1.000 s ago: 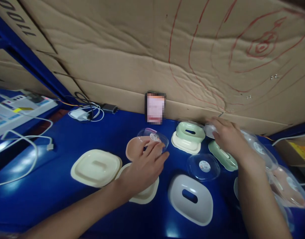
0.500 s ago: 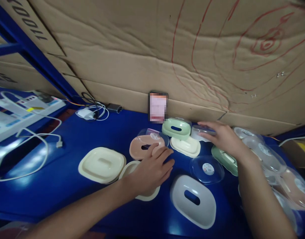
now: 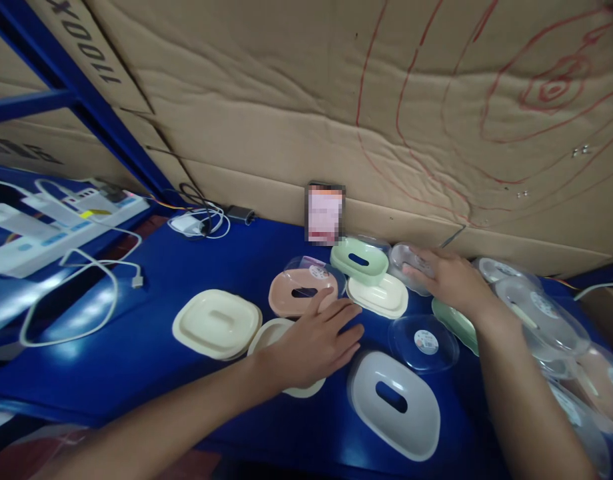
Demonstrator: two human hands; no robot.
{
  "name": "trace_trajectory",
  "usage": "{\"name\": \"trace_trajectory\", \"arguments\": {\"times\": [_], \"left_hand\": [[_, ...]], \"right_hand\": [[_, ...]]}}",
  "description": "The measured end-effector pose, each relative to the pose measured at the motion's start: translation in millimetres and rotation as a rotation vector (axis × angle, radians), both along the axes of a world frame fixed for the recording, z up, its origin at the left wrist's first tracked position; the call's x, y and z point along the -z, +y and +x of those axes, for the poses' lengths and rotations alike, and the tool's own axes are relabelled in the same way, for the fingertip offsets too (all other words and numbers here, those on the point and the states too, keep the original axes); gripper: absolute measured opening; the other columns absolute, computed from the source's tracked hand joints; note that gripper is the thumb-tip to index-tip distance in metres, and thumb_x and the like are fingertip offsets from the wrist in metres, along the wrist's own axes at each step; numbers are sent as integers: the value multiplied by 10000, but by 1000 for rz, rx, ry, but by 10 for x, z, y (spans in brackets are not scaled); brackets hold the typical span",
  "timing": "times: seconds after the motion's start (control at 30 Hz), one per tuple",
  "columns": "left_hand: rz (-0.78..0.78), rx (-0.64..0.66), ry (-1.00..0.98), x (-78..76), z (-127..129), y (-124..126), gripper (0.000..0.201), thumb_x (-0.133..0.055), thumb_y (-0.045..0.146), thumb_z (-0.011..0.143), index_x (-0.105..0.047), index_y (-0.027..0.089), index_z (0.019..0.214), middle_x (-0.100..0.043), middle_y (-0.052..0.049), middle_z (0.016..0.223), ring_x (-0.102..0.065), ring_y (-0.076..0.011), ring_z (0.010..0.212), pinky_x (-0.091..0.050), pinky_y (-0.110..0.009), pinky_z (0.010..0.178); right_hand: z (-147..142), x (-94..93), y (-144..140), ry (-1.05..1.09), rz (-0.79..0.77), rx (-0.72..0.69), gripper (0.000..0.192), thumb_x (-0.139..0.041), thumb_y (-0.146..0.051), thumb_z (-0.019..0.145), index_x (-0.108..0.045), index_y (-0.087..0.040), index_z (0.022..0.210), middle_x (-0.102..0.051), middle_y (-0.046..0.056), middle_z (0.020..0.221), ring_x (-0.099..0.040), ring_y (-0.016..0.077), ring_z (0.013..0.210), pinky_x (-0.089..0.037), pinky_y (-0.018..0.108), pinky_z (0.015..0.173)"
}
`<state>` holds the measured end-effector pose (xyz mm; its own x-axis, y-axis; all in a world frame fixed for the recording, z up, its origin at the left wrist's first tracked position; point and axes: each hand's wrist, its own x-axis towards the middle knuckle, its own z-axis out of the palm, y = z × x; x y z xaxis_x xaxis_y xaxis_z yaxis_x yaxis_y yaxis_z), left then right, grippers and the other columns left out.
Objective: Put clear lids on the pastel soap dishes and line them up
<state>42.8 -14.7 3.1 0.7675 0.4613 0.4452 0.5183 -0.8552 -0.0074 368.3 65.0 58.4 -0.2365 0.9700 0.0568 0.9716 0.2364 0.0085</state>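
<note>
My left hand point(image 3: 319, 340) is over a cream soap dish point(image 3: 271, 333), partly hiding it. Its fingers are stretched and a little apart, with nothing visible in them. At the back, the thumb and fingers of my right hand point(image 3: 444, 277) are around a clear-lidded grey soap dish point(image 3: 405, 273); the hand covers its right side. Left of it sit a green slotted tray point(image 3: 369, 270) and a cream insert point(image 3: 376, 297). A peach slotted tray point(image 3: 286, 293) with a clear lid behind it lies just beyond my left hand. Nearer me are a grey slotted tray point(image 3: 411, 427) and a loose clear lid point(image 3: 404, 343).
Another cream dish point(image 3: 214, 327) lies on the blue table point(image 3: 151, 393). Several lidded dishes point(image 3: 541, 313) crowd the right side, beside a green one point(image 3: 451, 323). A phone-like screen point(image 3: 325, 213) leans on the cardboard wall point(image 3: 236, 93). Cables and a power strip point(image 3: 61, 240) occupy the left.
The grey dish and its clear lid now show more plainly at my right hand's fingertips. The whole view has shifted slightly; my left hand keeps its place over the cream dish.
</note>
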Motion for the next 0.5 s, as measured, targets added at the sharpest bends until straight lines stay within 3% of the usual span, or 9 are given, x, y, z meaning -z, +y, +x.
{"name": "trace_trajectory", "arguments": {"times": [0.1, 0.17, 0.27, 0.37, 0.43, 0.5], "left_hand": [[3, 15, 15, 4, 13, -8, 209, -567, 336, 1105, -717, 209, 1176, -697, -96, 1330, -607, -284, 1278, -332, -535, 1212], [-2, 33, 24, 15, 26, -19, 197, -593, 346, 1092, -717, 208, 1157, -692, -95, 1313, -612, -285, 1256, -341, -532, 1203], [-18, 52, 36, 36, 46, -36, 195, -639, 370, 1071, -718, 207, 1144, -689, -96, 1293, -612, -287, 1239, -346, -525, 1202], [-20, 60, 39, 54, 55, -40, 190, -650, 375, 1067, -719, 207, 1123, -694, -102, 1275, -614, -284, 1224, -350, -522, 1207], [-12, 67, 31, 60, 54, -37, 186, -640, 371, 1072, -716, 204, 1100, -697, -103, 1261, -618, -282, 1210, -357, -524, 1203], [-8, 76, 20, 62, 51, -33, 177, -629, 357, 1076, -711, 200, 1081, -699, -99, 1240, -624, -279, 1191, -359, -533, 1200]], "right_hand": [[-10, 7, 0, 27, -89, -10, 645, -627, -608, 1015, -554, -339, 1596, -685, 137, 1425, -648, 396, 1343, -509, 624, 1120], [15, 31, 9, 87, -128, -57, 651, -652, -547, 1005, -543, -323, 1607, -683, 130, 1412, -695, 348, 1276, -537, 546, 1112], [52, 46, 22, 139, -110, -76, 558, -527, -501, 1076, -569, -276, 1585, -700, 122, 1441, -725, 318, 1239, -571, 463, 1072], [25, -17, 8, 59, -12, 5, 497, -399, -360, 1114, -601, -219, 1546, -706, 146, 1459, -696, 361, 1298, -540, 531, 1095], [-45, -92, -33, -47, 54, 53, 484, -409, -259, 1082, -629, -199, 1508, -697, 166, 1468, -684, 386, 1309, -519, 560, 1094], [-152, -155, -98, -102, 20, 86, 442, -434, -261, 1076, -671, -224, 1448, -735, 149, 1408, -716, 366, 1254, -541, 505, 1043]]}}
